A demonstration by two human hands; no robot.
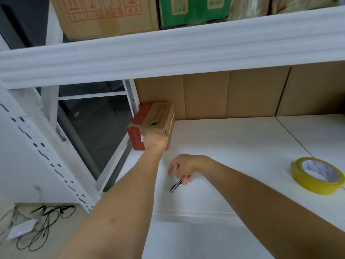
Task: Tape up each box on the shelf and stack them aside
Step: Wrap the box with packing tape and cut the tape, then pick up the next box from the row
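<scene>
A small brown cardboard box [158,116] with red printed panels stands at the far left corner of the white shelf board [233,146]. My left hand [155,140] is against its near end, fingers wrapped on the box. My right hand [183,166] hovers lower on the shelf, palm down, and pinches a small black pen-like tool [175,186] whose tip points down-left. A roll of yellow tape [317,175] lies flat at the right of the shelf, apart from both hands.
A white shelf beam [168,58] crosses overhead, carrying large cartons [104,15] and a green box [194,10]. Flat brown cardboard [252,94] lines the back. A perforated white upright [46,156] stands left; cables and a white device [24,228] lie on the floor.
</scene>
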